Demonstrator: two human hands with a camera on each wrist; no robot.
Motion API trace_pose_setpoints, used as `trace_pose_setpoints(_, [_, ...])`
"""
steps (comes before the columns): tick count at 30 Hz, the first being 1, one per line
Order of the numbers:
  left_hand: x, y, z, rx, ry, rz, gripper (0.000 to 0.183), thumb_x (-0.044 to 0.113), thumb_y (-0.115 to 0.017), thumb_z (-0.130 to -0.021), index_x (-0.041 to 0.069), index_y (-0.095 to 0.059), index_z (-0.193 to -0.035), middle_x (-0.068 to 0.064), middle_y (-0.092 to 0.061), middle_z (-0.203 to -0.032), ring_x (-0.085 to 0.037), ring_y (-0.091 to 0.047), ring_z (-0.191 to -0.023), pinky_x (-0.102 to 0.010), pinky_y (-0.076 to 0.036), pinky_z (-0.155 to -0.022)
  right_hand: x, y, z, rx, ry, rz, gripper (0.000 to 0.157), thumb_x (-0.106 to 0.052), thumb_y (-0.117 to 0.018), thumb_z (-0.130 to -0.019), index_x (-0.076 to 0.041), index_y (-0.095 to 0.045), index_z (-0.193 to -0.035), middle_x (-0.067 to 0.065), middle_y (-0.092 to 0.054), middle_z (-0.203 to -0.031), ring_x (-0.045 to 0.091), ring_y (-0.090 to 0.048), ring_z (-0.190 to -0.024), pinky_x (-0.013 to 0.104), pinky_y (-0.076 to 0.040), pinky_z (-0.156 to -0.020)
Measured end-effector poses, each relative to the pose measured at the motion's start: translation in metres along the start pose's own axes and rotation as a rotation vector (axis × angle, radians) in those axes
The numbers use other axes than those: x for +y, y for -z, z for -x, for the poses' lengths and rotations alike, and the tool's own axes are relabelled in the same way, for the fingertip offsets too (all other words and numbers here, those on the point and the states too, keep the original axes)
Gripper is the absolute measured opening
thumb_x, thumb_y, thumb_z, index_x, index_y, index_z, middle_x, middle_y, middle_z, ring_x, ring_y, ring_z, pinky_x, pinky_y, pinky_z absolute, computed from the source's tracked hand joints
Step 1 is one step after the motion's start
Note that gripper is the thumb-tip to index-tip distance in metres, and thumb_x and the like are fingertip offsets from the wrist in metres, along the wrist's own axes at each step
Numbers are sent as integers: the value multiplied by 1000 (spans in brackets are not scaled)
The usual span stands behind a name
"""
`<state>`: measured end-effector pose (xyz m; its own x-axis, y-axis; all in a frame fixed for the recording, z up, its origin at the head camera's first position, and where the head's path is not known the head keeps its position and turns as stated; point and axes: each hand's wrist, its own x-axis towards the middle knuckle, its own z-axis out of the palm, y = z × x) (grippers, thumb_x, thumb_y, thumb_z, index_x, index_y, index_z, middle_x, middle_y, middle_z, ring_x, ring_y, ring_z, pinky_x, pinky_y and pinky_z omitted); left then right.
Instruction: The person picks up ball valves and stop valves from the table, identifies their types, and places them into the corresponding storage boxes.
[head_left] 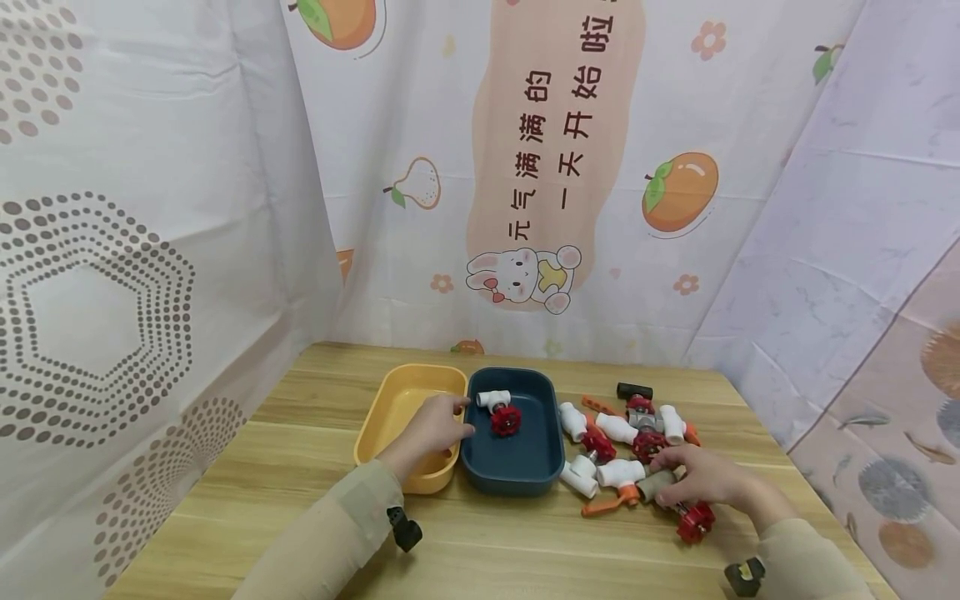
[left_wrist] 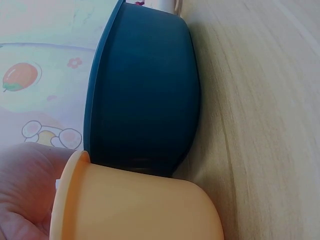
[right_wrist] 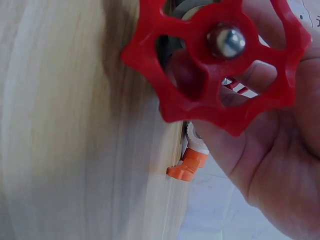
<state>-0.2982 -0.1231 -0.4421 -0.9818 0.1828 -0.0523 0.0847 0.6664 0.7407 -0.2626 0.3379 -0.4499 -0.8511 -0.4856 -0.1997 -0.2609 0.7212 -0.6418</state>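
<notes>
Wood-grain worktop [head_left: 525, 542]: toward its right edge, right hand [head_left: 701, 477] grips a grey metal valve with red handwheel [head_left: 696, 522], likely steadying it; left hand [head_left: 433, 427], grasp unclear, overlaps yellow plastic tray [head_left: 426, 483].

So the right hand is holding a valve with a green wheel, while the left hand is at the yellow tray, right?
Not quite: the wheel is red, as the right wrist view shows. The right hand does hold the valve, and the left hand is at the yellow tray.
</notes>
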Motion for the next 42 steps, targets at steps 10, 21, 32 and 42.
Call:
trace_pose_setpoints(10, [0, 0, 1, 2, 7, 18, 55, 13, -76, -91, 3, -58, -142, -22, -60, -132, -22, -64, -56, -31, -56, -48, -1, -1, 3, 26, 17, -16, 39, -21, -83, -82, -4, -68, -114, 5, -63, -101, 21, -53, -84, 27, -45, -67])
trace_pose_setpoints(21, [0, 0, 0, -3, 5, 25, 56, 13, -77, -91, 3, -58, -142, -23, -60, -132, -21, -63, -54, -31, -56, -47, -6, 5, 8, 40, 34, -20, 40, -21, -82, -84, -4, -66, -116, 7, -62, -102, 22, -55, -85, 28, -48, -67])
trace_pose_setpoints(32, [0, -1, -1, -5, 10, 17, 56, 14, -77, -91, 4, -58, -143, -23, -60, -133, -22, -63, -52, -31, -56, -47, -11, 13, 8, 62, 40, -2, 44, -22, -83, -84, -1, -66, -118, 8, -63, -108, 25, -55, -89, 29, -49, -69])
trace_pose_setpoints(42, [2, 1, -1, -18, 19, 12, 56, 14, -76, -92, 4, -57, -144, -23, -59, -134, -26, -65, -54, -34, -57, -50, -20, 25, 10, 111, 59, -19, 49, -21, -84, -83, 2, -64, -121, 8, -64, -109, 18, -58, -81, 27, -50, -66])
